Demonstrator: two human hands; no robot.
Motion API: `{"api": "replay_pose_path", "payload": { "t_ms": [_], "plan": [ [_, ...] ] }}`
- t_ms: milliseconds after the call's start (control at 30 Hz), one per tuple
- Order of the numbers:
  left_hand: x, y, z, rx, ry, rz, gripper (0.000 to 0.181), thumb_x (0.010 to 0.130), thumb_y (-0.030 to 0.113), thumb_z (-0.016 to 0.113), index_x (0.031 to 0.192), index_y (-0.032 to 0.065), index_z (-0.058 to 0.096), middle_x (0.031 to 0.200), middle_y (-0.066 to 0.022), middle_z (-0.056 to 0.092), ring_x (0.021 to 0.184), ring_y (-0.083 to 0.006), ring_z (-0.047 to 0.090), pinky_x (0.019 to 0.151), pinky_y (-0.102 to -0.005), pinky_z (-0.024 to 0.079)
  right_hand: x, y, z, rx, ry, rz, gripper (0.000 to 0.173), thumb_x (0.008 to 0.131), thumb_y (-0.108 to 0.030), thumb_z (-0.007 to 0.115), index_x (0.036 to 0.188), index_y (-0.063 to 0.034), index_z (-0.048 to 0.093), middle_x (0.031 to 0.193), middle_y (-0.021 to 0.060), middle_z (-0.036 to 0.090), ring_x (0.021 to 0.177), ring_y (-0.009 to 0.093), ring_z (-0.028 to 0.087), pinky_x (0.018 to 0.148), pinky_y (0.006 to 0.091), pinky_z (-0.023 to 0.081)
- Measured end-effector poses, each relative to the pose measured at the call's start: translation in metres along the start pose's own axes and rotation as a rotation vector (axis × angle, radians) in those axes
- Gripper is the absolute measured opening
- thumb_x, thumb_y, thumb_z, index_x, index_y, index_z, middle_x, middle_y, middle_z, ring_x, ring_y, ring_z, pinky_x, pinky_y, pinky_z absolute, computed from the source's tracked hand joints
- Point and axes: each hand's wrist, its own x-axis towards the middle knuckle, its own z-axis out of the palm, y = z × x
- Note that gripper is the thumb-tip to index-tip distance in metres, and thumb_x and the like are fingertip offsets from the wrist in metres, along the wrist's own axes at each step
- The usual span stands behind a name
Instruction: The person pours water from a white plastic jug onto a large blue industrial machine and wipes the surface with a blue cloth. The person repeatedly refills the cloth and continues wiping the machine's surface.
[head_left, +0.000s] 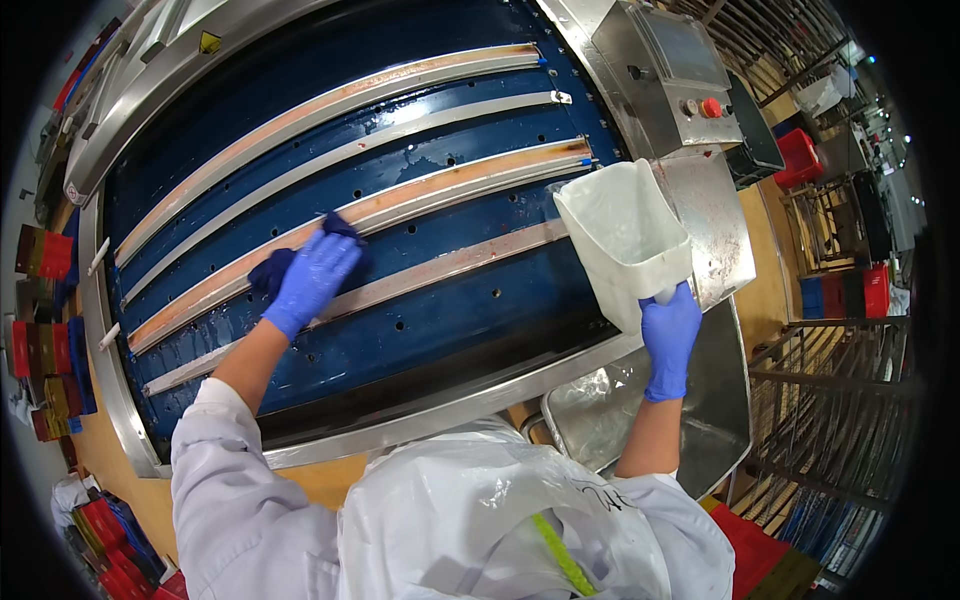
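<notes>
Wearing a blue glove, my left hand (319, 274) presses a dark blue cloth (274, 271) onto one of the metal sealing bars (465, 182) that cross a wet blue machine bed (450, 259). The bar has a stained, orange-brown strip along it. My right hand (670, 341), also gloved, grips the handle of a white plastic scoop-like jug (626, 225). The jug is tilted at the bed's right edge, its open mouth facing up and away from me. Its inside looks pale, and I cannot tell whether liquid is in it.
A steel control box (667, 75) with a red button stands at the upper right. Below the jug is a steel tub (701, 412). Wire racks (825, 405) line the right side. Stacked coloured crates (45, 349) are at the left, and a raised metal lid frame (120, 135) rises beyond the bed.
</notes>
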Motion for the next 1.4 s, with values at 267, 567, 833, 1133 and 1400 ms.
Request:
{"api": "replay_pose_path", "payload": {
  "t_ms": [267, 567, 833, 1133, 1400],
  "plan": [
    [0.111, 0.093, 0.01, -0.333, 0.005, -0.175, 0.055, 0.088, 0.017, 0.047, 0.137, -0.0031, 0.032, 0.138, -0.021, 0.04, 0.127, -0.0331, 0.038, 0.11, -0.0483, 0.022, 0.001, 0.012, -0.003, 0.057, -0.021, -0.003, 0.041, 0.072, -0.016, 0.072, 0.109, -0.0006, 0.06, 0.096, 0.0226, 0.065, 0.091, 0.037, 0.064, 0.076, 0.041, 0.05],
    [0.289, 0.146, 0.044, -0.283, 0.131, 0.069, 0.049, 0.09, 0.025, 0.045, 0.135, 0.0057, 0.041, 0.138, -0.0092, 0.045, 0.126, -0.022, 0.042, 0.112, -0.0473, 0.016, 0.013, 0.014, -0.008, -0.065, -0.002, -0.101, 0.04, 0.073, -0.016, 0.069, 0.11, -0.0036, 0.06, 0.096, 0.0202, 0.065, 0.089, 0.037, 0.063, 0.077, 0.0414, 0.05],
    [0.271, 0.147, 0.034, -0.204, 0.003, -0.247, 0.044, 0.093, 0.03, 0.041, 0.13, 0.0085, 0.048, 0.13, -0.0061, 0.053, 0.126, -0.0189, 0.043, 0.114, -0.0498, 0.001, 0.021, 0.009, -0.007, -0.081, 0.046, -0.104, 0.04, 0.073, -0.018, 0.071, 0.11, -0.0065, 0.06, 0.096, 0.0194, 0.065, 0.089, 0.037, 0.063, 0.076, 0.0415, 0.049],
    [0.045, 0.045, -0.014, 0.054, -0.075, -0.411, 0.045, 0.095, 0.036, 0.041, 0.134, 0.0151, 0.047, 0.122, -0.0065, 0.058, 0.118, -0.0175, 0.051, 0.113, -0.0535, 0.001, 0.017, -0.019, 0.009, 0.055, -0.083, -0.243, 0.051, 0.076, -0.016, 0.071, 0.123, -0.0063, 0.054, 0.103, 0.0197, 0.065, 0.095, 0.032, 0.064, 0.079, 0.0373, 0.049],
    [0.063, 0.024, -0.016, 0.081, -0.164, -0.049, 0.039, 0.095, 0.026, 0.039, 0.127, 0.0101, 0.053, 0.125, -0.0059, 0.056, 0.124, -0.0168, 0.045, 0.116, -0.048, 0.004, 0.009, -0.034, 0.028, -0.016, -0.117, -0.267, 0.044, 0.072, -0.016, 0.07, 0.114, -0.0073, 0.06, 0.099, 0.0192, 0.064, 0.089, 0.036, 0.063, 0.078, 0.0416, 0.05]
  ]
}}
